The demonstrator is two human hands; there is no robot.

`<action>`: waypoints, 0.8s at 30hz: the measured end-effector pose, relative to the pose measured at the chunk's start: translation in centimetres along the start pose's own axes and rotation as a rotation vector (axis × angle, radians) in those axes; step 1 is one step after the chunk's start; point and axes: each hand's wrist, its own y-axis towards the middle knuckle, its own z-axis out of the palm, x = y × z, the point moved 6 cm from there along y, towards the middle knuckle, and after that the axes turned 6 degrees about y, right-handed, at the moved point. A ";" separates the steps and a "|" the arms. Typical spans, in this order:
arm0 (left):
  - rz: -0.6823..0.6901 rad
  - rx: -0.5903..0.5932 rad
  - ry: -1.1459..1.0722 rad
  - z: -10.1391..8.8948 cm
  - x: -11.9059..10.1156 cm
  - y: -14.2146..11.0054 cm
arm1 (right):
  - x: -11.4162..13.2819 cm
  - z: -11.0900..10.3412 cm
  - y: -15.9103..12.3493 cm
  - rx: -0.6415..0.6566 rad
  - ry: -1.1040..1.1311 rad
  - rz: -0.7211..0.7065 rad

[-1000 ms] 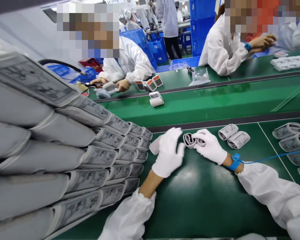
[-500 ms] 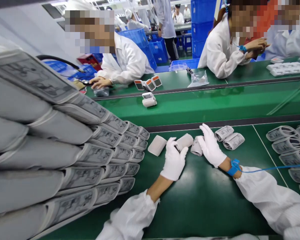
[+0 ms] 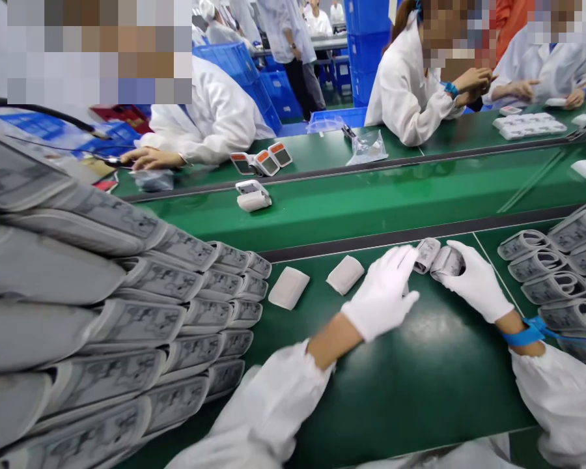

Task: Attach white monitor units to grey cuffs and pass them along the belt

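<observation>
My right hand (image 3: 476, 280), in a white glove, curls thumb and fingers around a rolled grey cuff (image 3: 446, 262) with dark print. A second printed rolled cuff (image 3: 426, 255) lies against its left side. My left hand (image 3: 383, 293), also gloved, is just left of these, fingers long and thumb apart. A grey sliver of another rolled cuff shows between its thumb and fingers; the rest is hidden by the glove. Farther left, a plain-faced rolled cuff (image 3: 345, 275) and another pale rolled cuff (image 3: 289, 288) rest on the green table (image 3: 371, 397).
Stacked rolled cuffs (image 3: 137, 319) form a high wall at left; more rolled cuffs (image 3: 542, 273) stand at right. A cuffed device (image 3: 252, 195) sits on the green ledge. Across it, co-workers in white coats sit near several monitors (image 3: 266, 161) and a white tray (image 3: 530, 125).
My left hand has left the plain-faced cuff and moved right, over the cuff where my right hand was. My right hand has moved right and closed around a printed cuff. The view has shifted right.
</observation>
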 end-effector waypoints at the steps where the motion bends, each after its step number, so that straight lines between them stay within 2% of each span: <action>1: 0.014 0.110 -0.028 0.6 0.3 2.7 | -0.4 -0.3 0.0 -0.003 0.066 -0.007; 3: 0.061 0.289 -0.082 1.6 0.4 7.1 | -1.1 -1.0 -0.2 -0.038 0.281 0.012; 5: 0.088 0.422 -0.250 2.6 -0.1 9.6 | -2.1 -1.7 -0.5 -0.130 0.579 0.066; 7: 0.087 0.430 -0.461 3.3 -1.0 10.7 | -3.3 -2.0 -0.6 -0.219 0.813 0.129; 9: 0.079 0.292 -0.580 3.6 -1.5 11.0 | -4.5 -1.7 -0.4 -0.246 0.901 0.190; 12: 0.076 0.029 -0.521 3.6 -1.4 10.6 | -5.9 -1.1 0.0 -0.227 0.866 0.235; 14: 0.047 0.000 -0.431 4.4 -0.9 10.4 | -6.5 -1.0 0.2 -0.245 0.796 0.227; 17: -0.018 0.196 -0.246 6.4 -0.2 10.1 | -6.2 -1.5 0.3 -0.286 0.608 0.154; 19: -0.033 0.301 -0.108 7.1 0.0 9.8 | -5.8 -1.7 0.3 -0.294 0.458 0.106; 24: -0.045 0.431 0.061 6.5 -0.4 9.2 | -5.5 -1.8 0.4 -0.280 0.208 0.047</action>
